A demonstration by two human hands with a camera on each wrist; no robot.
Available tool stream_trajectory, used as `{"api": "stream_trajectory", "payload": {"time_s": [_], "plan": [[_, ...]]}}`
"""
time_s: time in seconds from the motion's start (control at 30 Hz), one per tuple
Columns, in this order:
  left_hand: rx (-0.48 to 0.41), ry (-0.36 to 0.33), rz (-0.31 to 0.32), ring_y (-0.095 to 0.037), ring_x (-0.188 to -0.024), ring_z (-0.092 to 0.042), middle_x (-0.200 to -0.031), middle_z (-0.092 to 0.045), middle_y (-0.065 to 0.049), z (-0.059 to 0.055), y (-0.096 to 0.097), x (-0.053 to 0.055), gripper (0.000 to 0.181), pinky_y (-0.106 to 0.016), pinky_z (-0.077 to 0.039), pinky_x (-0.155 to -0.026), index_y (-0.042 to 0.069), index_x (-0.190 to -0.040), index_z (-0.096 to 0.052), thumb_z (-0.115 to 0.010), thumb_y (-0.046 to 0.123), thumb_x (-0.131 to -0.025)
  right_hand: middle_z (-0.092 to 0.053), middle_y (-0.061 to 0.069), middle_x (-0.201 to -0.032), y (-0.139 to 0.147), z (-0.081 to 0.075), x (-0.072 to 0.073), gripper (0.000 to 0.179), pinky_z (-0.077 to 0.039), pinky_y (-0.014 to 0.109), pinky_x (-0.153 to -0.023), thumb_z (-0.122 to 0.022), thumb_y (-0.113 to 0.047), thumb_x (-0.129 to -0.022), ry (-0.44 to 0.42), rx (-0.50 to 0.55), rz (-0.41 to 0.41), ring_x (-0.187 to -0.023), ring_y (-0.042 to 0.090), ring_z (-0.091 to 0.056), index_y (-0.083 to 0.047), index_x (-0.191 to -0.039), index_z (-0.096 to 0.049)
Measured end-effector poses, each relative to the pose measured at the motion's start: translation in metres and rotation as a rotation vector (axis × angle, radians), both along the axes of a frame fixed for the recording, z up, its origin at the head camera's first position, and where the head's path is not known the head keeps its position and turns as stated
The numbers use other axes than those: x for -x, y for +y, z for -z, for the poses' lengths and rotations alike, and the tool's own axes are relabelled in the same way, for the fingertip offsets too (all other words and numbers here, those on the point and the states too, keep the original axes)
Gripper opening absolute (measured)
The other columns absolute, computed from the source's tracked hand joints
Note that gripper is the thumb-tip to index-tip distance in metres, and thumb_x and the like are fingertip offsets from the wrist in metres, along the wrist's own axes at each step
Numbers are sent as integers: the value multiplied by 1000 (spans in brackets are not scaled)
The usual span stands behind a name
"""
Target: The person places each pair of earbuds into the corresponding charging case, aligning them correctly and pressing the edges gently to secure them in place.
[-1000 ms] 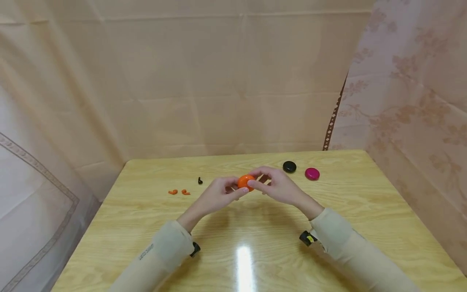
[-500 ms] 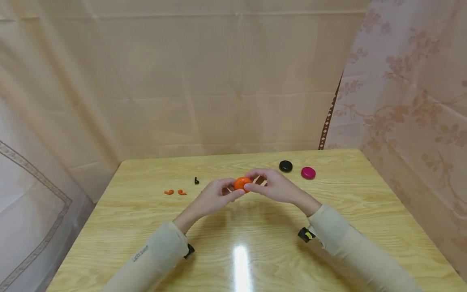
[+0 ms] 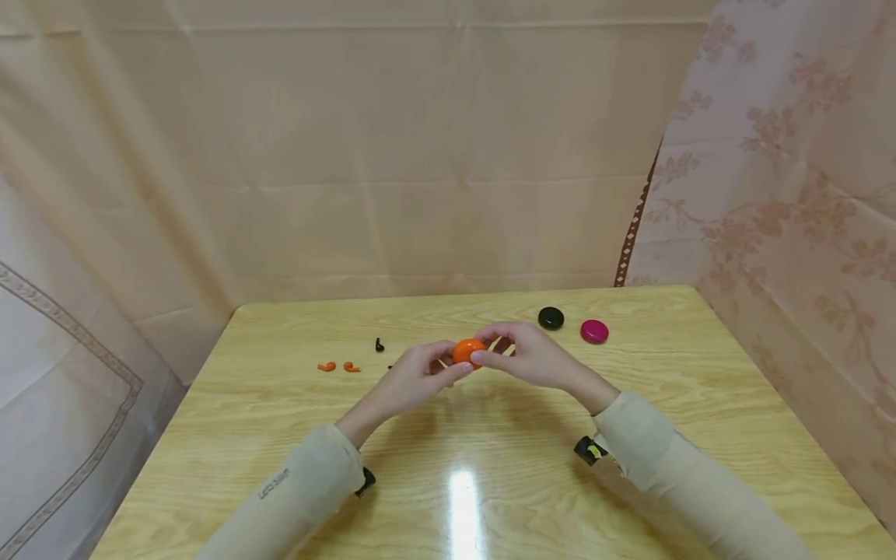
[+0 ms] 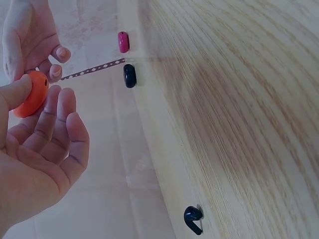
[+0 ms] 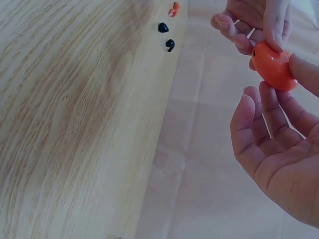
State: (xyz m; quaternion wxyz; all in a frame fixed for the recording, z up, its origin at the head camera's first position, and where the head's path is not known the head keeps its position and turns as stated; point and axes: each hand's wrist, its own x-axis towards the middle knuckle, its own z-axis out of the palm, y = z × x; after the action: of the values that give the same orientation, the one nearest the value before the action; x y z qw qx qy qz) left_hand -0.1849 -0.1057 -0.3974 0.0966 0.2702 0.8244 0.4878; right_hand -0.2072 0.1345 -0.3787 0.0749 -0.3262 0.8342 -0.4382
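Both hands hold a glossy orange round earbud case (image 3: 467, 350) above the table. My left hand (image 3: 413, 377) pinches its left side between thumb and fingers, and my right hand (image 3: 535, 358) grips the right side the same way. The case (image 5: 273, 67) looks closed in the right wrist view, with a small dark hole on its edge. To the left lie two orange earbuds (image 3: 351, 367) on the table. A black earbud (image 3: 379, 345) lies behind them. Another black earbud (image 5: 163, 28) shows in the right wrist view; my left hand mostly hides it in the head view.
At the back right of the wooden table (image 3: 672, 404) sit a black round case (image 3: 551, 318) and a magenta one (image 3: 594, 331). A beige curtain (image 3: 420, 155) hangs behind the far edge, and a floral cloth (image 3: 805, 194) hangs at the right.
Both hands keep hold of the orange case in nearly the same place. The head view has shifted slightly, and a bit of the second black earbud shows beside the left hand.
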Motion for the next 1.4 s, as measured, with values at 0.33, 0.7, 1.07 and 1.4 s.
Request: {"api": "stream_trajectory", "payload": {"time_s": [0.33,0.7,1.07,1.4], "plan": [[31,40,9,-33,-73,-64,-98,-70,-6,1,1,1,28,-29,-52,-60,14,-117,-70,-64,36,-101,-69,-4,-105,2,2,-2,23,-57,35,-71,-71,-33,-97,-22,2,31,-88,19,-65,-16,-113,-74],[69,76,-12,-17,-68,-60,-94,-68,6,3,-1,2,25,-29,-53,-62,15,-115,-71,-67,35,-100,-71,-7,-103,0,4,-1,23,-56,40,-72,-71,-33,-98,2,-7,2,-86,18,-64,-16,-113,-73],[62,76,-12,-16,-68,-61,-94,-68,7,5,-1,1,24,-29,-53,-62,16,-112,-71,-69,35,-98,-71,-4,-105,-1,5,-1,25,-56,38,-75,-70,-30,-98,-11,-2,-21,-89,20,-64,-13,-115,-72],[60,62,-13,-32,-73,-65,-95,-68,6,5,-2,2,26,-30,-54,-63,15,-114,-70,-69,36,-98,-70,-3,-106,-1,6,-2,26,-55,37,-74,-70,-31,-98,-39,-12,19,-90,20,-63,-12,-116,-72]]}}
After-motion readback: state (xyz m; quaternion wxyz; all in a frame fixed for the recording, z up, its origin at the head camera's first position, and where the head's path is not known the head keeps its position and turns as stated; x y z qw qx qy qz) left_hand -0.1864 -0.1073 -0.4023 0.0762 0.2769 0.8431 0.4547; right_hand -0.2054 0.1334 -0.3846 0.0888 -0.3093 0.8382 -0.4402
